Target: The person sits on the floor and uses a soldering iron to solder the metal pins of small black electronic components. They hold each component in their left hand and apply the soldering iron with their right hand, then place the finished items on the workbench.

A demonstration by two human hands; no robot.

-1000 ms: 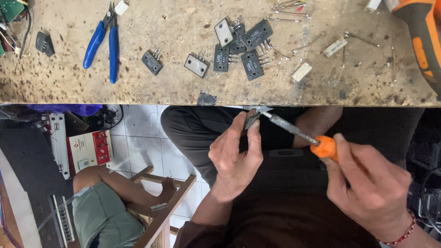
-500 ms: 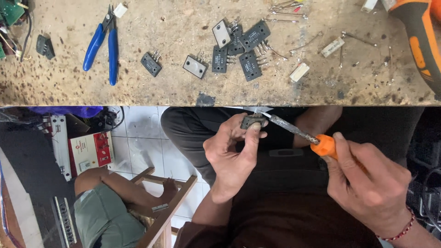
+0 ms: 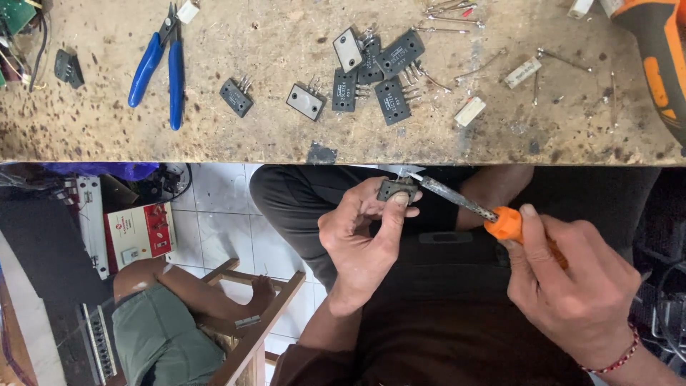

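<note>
blue pliers [image 3: 158,66] on bench [image 3: 86,121] | left hand [image 3: 361,239] pinches small dark part [image 3: 395,189] below bench edge | right hand [image 3: 572,286] closed around orange-handled screwdriver [image 3: 486,213], tip at part | loose dark parts [image 3: 371,75] on bench

On the bench [image 3: 93,121] the pliers [image 3: 161,68] lie left of a cluster of transistors [image 3: 371,75]; a drill [image 3: 657,64] lies far right. Below the bench edge, the left hand [image 3: 361,239] is left of the right hand [image 3: 572,286].
</note>
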